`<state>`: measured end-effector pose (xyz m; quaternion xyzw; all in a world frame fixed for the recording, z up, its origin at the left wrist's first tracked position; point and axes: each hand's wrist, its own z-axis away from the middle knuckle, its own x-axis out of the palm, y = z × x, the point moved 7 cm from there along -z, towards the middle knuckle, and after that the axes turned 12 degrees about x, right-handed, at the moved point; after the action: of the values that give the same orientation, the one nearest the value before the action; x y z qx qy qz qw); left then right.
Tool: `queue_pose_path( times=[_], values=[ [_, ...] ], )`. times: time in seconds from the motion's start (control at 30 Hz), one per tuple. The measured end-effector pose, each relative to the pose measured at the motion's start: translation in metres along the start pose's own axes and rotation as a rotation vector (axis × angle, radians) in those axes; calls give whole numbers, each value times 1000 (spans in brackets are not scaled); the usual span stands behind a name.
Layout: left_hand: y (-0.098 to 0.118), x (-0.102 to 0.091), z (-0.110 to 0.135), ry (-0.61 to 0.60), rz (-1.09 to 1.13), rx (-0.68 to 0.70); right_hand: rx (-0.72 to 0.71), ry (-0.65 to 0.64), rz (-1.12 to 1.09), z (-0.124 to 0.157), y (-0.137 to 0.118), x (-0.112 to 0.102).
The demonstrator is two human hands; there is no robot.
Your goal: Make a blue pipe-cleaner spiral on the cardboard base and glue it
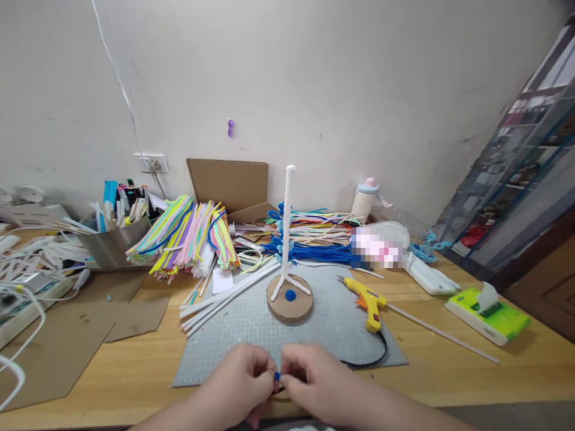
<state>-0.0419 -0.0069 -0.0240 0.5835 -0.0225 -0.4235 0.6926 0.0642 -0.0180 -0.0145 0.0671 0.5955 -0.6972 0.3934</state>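
My left hand (247, 380) and my right hand (309, 374) meet at the front edge of the grey cutting mat (211, 353). Both are closed in a pinch around a small blue piece of pipe cleaner (277, 376), mostly covered by the fingertips. Beyond them, a round cardboard base (287, 312) carries an upright white wrapped post (288, 221) with splayed feet. A coiled blue disc (290, 295) lies on the base between those feet. To the right rests a yellow hot glue gun (371, 302) with a glue stick (442, 332) sticking out behind.
Bundles of coloured pipe cleaners (184, 239) and blue pipe cleaners (314, 252) lie along the back. White strips (224, 302) cross the mat's left side. At right are a tissue pack (489, 317) and a bottle (365, 200). Cardboard (58, 359) and a power strip (36, 305) occupy the left.
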Motion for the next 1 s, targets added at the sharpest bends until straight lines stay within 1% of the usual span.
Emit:
queue_pose_path(
  times=[0.03, 0.07, 0.1, 0.13, 0.17, 0.23, 0.3, 0.37, 0.4, 0.47, 0.57, 0.63, 0.7, 0.77, 0.9, 1.0],
  values=[
    [6, -6, 2, 56, -110, 77, 150, -109, -206, -2, 8, 5],
    [14, -10, 4, 109, -237, 175, 261, -223, -392, -2, 12, 11],
    [23, -13, 8, 153, -371, 283, 327, -319, -547, -1, 12, 17],
    [32, -15, 12, 190, -502, 394, 354, -389, -675, 0, 10, 20],
    [39, -14, 17, 218, -620, 496, 358, -432, -784, 0, 8, 20],
    [47, -11, 25, 241, -808, 652, 389, -515, -973, 2, 6, 21],
    [51, -6, 29, 245, -957, 748, 466, -618, -1139, 5, 5, 24],
    [52, -3, 30, 240, -1057, 779, 543, -684, -1246, 7, 5, 26],
    [52, -3, 30, 235, -1081, 783, 564, -693, -1274, 7, 6, 26],
    [52, -3, 29, 226, -1073, 778, 559, -681, -1283, 6, 6, 26],
    [51, -6, 28, 208, -955, 738, 493, -627, -1231, 4, 7, 23],
    [49, -8, 27, 183, -867, 700, 440, -582, -1167, 4, 7, 20],
    [47, -8, 27, 150, -807, 689, 394, -547, -1092, 5, 7, 19],
    [46, -8, 28, 140, -796, 724, 358, -526, -1058, 6, 6, 18],
    [49, -8, 33, 198, -900, 843, 353, -553, -1039, 6, 1, 22],
    [51, -8, 35, 208, -936, 865, 337, -511, -1009, 4, -1, 19]
  ],
)
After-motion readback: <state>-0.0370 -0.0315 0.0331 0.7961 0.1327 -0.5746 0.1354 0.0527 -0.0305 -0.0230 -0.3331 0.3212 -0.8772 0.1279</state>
